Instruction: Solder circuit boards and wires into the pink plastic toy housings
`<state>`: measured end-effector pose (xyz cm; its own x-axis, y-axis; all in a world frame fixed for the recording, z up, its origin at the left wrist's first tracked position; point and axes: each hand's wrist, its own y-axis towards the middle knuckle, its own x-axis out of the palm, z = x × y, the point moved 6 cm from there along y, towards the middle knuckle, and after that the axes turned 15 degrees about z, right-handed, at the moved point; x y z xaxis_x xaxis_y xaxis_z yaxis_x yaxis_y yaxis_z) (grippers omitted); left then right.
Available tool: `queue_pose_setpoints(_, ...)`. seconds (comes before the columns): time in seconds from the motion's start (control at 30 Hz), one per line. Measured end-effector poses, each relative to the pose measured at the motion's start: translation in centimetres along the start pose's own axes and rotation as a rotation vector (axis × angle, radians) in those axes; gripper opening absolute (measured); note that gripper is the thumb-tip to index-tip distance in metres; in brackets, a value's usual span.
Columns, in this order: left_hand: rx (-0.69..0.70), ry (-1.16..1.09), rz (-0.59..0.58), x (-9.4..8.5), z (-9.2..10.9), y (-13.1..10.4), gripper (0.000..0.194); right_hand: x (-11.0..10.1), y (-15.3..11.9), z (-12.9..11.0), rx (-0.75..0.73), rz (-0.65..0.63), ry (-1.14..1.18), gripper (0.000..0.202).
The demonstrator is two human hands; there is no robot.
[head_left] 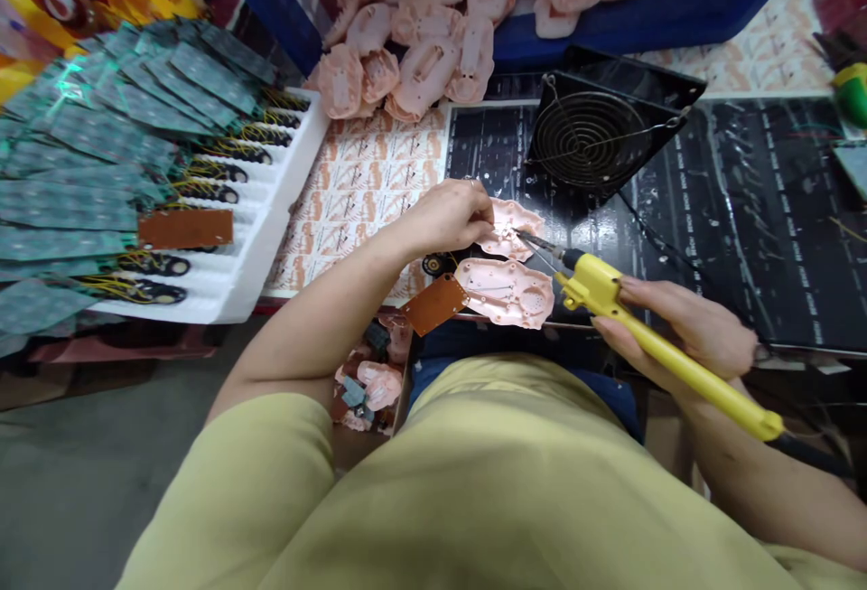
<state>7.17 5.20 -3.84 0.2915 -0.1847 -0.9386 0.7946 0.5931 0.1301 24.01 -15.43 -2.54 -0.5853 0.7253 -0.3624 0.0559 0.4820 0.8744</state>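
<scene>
Gripping a yellow soldering iron (667, 351), right hand (684, 332) sets its tip on the pink shell (509, 229) on the bench (745, 238); left hand (451, 215) fingers pinch the shell. Risk: tip close, may burn fingertips or melt plastic.

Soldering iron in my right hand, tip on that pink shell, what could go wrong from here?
1. The left hand pins the pink shell right beside the soldering iron tip, so its fingers might get burned.
2. The tip could mark the plastic shell.
3. The second shell and brown board lie at the table edge and might slide off.
</scene>
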Motion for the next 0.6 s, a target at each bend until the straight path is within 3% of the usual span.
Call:
queue_pose_setpoints(0.2, -0.008, 0.017, 0.003, -0.1, 0.1, 0.2, 0.012, 1.3, -0.3, 0.1, 0.011, 0.057, 0.133, 0.036)
queue_pose_setpoints(0.3, -0.069, 0.034, -0.001, 0.0, -0.2, 0.3, 0.015, 1.3, 0.0, 0.3, 0.043, 0.064, 0.139, 0.035)
queue_pose_setpoints(0.43, -0.123, 0.069, 0.011, 0.1, -0.3, 0.5, 0.019, 1.0, 0.2, 0.9, 0.142, 0.055, -0.06, 0.042)
queue_pose_setpoints(0.6, -0.114, 0.136, 0.025, 0.1, 0.2, 0.6, 0.022, 1.4, 0.2, 0.8, 0.087, 0.025, -0.061, 0.039)
